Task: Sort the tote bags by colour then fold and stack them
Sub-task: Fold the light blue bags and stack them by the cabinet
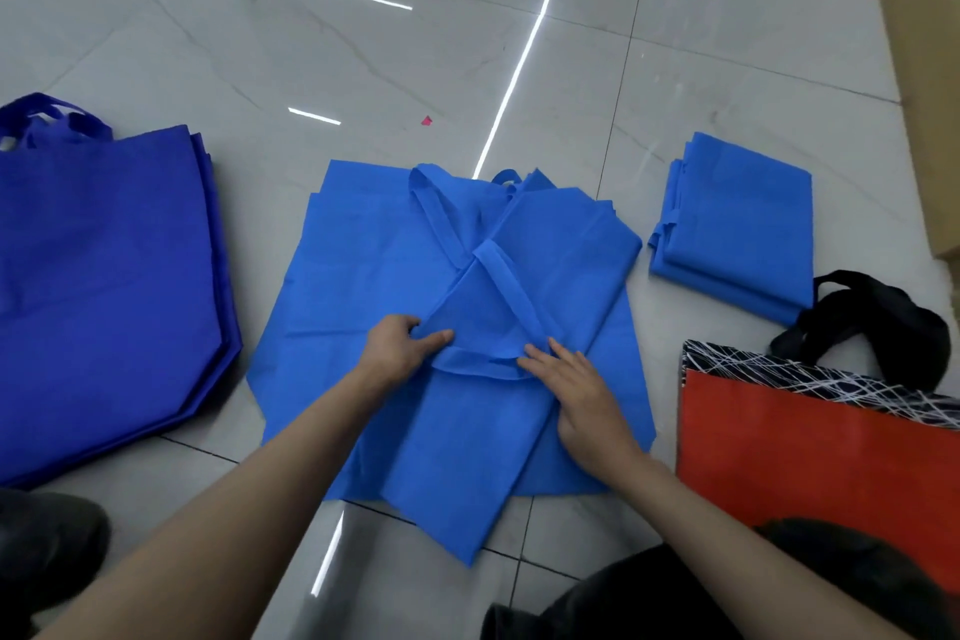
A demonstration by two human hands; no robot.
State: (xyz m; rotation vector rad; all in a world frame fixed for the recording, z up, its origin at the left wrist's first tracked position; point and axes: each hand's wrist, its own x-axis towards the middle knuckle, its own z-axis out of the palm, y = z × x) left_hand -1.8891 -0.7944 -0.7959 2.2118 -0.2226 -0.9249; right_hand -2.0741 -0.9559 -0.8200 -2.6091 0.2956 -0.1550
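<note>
Clock bearings taken from the bag being worked.

- Step in hand, as judged: folding. Sorting looked largely done, since the colours lay in separate groups.
- The light-blue bag lay at centre on the tiled floor, skewed on top of a flat light-blue pile. One corner was already turned in, so a slanted flap crossed its middle.
- The left hand was at the flap's 7 o'clock edge. Its fingers were curled and the thumb was laid along the crease, pinching the fabric there.
- The right hand was at 5 o'clock, flat, with its fingers straight. It pressed the handle strap and cloth down and gripped nothing.
- A folded stack of the same light blue sat at 2 o'clock, well apart from the bag.
- Dark-blue bags lay unfolded at 9 o'clock.
- A red bag with black handles lay at 4 o'clock, near the right wrist.

Next move, as judged: tuck the loose strap inside, square the skewed bag and bring the held edge across. The flat hand would need to pin the crease so the slick cloth did not slide. Once the bag was folded to match, it belonged on the stack at 2 o'clock.
</note>
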